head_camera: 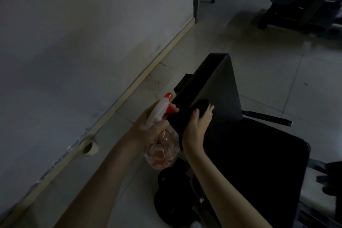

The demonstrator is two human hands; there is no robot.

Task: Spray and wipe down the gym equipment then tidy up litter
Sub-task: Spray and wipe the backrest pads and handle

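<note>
A black padded gym bench with a raised backrest (220, 83) and a flat seat (259, 157) fills the lower right. My left hand (148, 122) grips a clear spray bottle (161, 152) with a white head and orange nozzle, held just left of the backrest. My right hand (198, 126) presses a dark cloth (200, 105) against the lower left part of the backrest. The room is dim.
A white wall (74, 42) with a pale skirting board runs along the left. A small roll-like object (89, 147) lies by the skirting. Dark weight plates (170, 196) sit on the tiled floor below the bench. Another padded machine (290, 3) stands at the upper right.
</note>
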